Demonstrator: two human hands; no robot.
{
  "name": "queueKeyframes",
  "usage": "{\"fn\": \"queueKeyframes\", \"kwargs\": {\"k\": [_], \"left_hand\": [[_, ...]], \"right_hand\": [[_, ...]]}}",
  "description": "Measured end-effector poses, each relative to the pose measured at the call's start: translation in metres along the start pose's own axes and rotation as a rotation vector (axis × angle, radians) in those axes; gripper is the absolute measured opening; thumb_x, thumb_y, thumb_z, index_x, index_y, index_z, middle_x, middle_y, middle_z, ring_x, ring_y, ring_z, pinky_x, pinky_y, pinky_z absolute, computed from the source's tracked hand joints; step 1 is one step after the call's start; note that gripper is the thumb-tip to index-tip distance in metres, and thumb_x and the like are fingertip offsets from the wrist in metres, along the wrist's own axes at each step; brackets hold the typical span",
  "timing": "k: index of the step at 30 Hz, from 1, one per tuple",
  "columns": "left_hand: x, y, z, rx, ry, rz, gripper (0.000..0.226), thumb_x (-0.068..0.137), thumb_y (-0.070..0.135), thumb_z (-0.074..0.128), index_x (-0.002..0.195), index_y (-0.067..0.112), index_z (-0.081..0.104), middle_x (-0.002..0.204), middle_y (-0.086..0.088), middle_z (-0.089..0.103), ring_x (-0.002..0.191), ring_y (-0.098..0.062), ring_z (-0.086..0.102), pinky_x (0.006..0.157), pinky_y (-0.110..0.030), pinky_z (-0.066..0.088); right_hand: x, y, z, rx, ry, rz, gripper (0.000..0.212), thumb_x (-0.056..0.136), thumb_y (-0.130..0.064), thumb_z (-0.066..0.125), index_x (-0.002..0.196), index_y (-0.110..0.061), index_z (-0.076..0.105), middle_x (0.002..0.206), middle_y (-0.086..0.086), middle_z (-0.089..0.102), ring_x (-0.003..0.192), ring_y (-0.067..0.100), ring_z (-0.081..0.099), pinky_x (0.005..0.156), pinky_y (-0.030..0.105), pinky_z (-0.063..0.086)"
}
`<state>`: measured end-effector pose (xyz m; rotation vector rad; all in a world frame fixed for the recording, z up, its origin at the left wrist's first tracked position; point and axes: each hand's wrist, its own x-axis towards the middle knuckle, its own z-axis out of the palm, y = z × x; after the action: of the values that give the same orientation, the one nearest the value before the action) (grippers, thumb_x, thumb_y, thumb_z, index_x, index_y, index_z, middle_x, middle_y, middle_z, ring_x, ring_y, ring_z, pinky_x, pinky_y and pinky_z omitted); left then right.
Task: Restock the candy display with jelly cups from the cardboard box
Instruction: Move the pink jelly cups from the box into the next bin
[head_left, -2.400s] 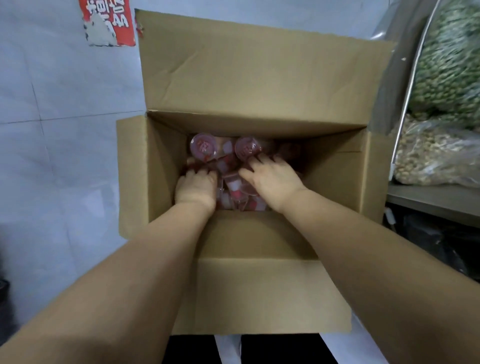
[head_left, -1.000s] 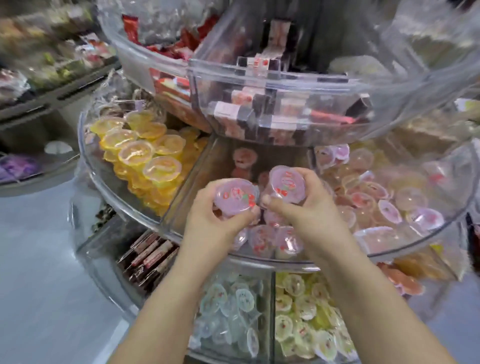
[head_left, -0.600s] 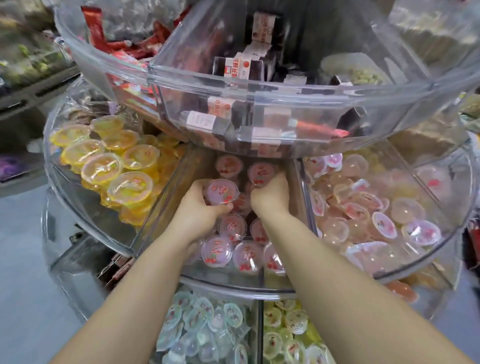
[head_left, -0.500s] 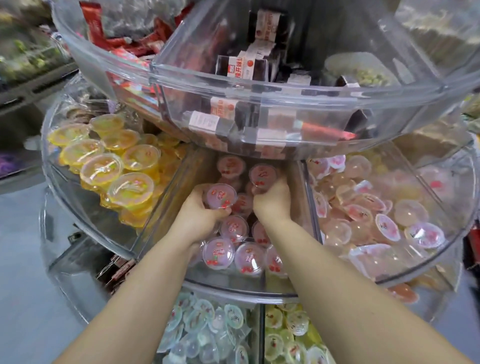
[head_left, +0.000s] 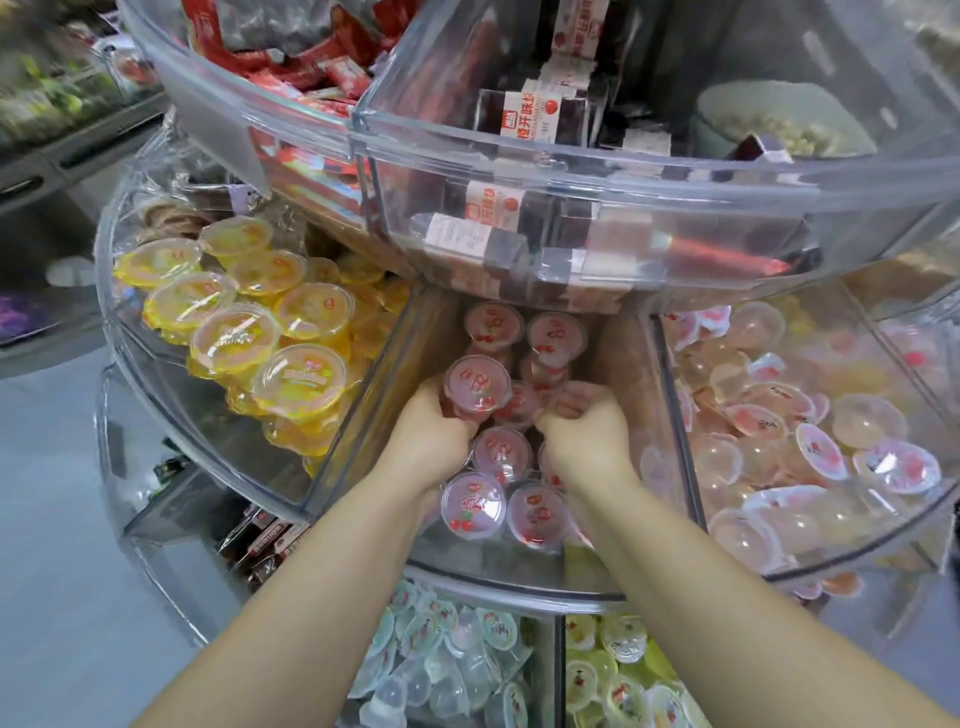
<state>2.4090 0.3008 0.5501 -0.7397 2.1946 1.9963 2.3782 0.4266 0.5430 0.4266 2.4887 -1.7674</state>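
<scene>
Both of my hands are inside the middle compartment (head_left: 498, 577) of the clear round candy display. My left hand (head_left: 428, 436) is shut on a pink cherry jelly cup (head_left: 475, 387), holding it upright over the cups lying there. My right hand (head_left: 589, 434) sits beside it with its fingers curled over the pile, and no cup shows in it. More pink jelly cups stand at the back (head_left: 556, 335) and at the front (head_left: 472, 506) of the compartment. The cardboard box is out of view.
Yellow jelly cups (head_left: 234, 338) fill the compartment to the left, and pale pink cups (head_left: 779, 441) the one to the right. The upper tier (head_left: 519, 171), holding wrapped sweets, overhangs my hands. A lower tier (head_left: 441, 654) holds more cups. Grey floor lies at the left.
I went from the cardboard box to the display with cups in both hands. My right hand let its cup go at the back of the compartment and drew back. My left hand keeps its cup.
</scene>
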Motion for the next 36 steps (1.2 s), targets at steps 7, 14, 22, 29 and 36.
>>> {"fn": "queueKeyframes", "kwargs": {"k": [7, 14, 22, 29, 36], "left_hand": [[-0.017, -0.01, -0.013, -0.214, -0.095, -0.067, 0.066, 0.073, -0.024, 0.033, 0.13, 0.009, 0.045, 0.111, -0.001, 0.063, 0.107, -0.012, 0.059, 0.087, -0.026, 0.047], [-0.01, -0.001, -0.008, -0.148, -0.088, -0.015, 0.074, 0.073, -0.024, 0.034, 0.138, 0.011, 0.039, 0.108, -0.006, 0.061, 0.112, -0.027, 0.057, 0.086, -0.028, 0.051], [-0.011, -0.004, -0.009, -0.154, -0.137, -0.017, 0.075, 0.073, -0.021, 0.039, 0.137, 0.019, 0.039, 0.108, -0.001, 0.065, 0.094, -0.01, 0.061, 0.069, -0.017, 0.047], [-0.014, -0.004, -0.01, -0.08, -0.156, 0.056, 0.074, 0.079, -0.015, 0.041, 0.132, 0.036, 0.039, 0.117, 0.008, 0.063, 0.116, -0.012, 0.056, 0.1, -0.033, 0.042], [-0.045, 0.01, -0.031, -0.008, -0.189, 0.118, 0.064, 0.086, -0.002, 0.05, 0.134, 0.038, 0.038, 0.127, 0.008, 0.055, 0.118, -0.003, 0.053, 0.105, -0.031, 0.04]], "right_hand": [[-0.001, -0.016, 0.023, -0.249, -0.356, -0.219, 0.04, 0.078, -0.02, 0.073, 0.115, -0.014, 0.061, 0.11, 0.003, 0.068, 0.102, 0.018, 0.062, 0.087, 0.029, 0.048], [0.008, -0.018, 0.044, -0.255, -0.232, -0.193, 0.04, 0.076, -0.022, 0.071, 0.108, -0.008, 0.053, 0.106, 0.011, 0.067, 0.098, 0.026, 0.062, 0.079, 0.03, 0.047], [0.01, -0.02, 0.027, -0.334, -0.364, -0.141, 0.043, 0.07, -0.02, 0.076, 0.106, -0.006, 0.057, 0.1, 0.008, 0.069, 0.095, 0.023, 0.065, 0.084, 0.036, 0.053], [0.006, -0.014, 0.009, -0.277, -0.434, -0.093, 0.05, 0.083, -0.019, 0.067, 0.128, -0.008, 0.05, 0.111, 0.006, 0.067, 0.103, 0.019, 0.062, 0.095, 0.037, 0.049], [-0.011, -0.025, -0.005, -0.073, -0.396, 0.007, 0.03, 0.084, -0.013, 0.065, 0.112, -0.009, 0.054, 0.086, 0.004, 0.067, 0.078, 0.014, 0.062, 0.063, 0.021, 0.047]]}}
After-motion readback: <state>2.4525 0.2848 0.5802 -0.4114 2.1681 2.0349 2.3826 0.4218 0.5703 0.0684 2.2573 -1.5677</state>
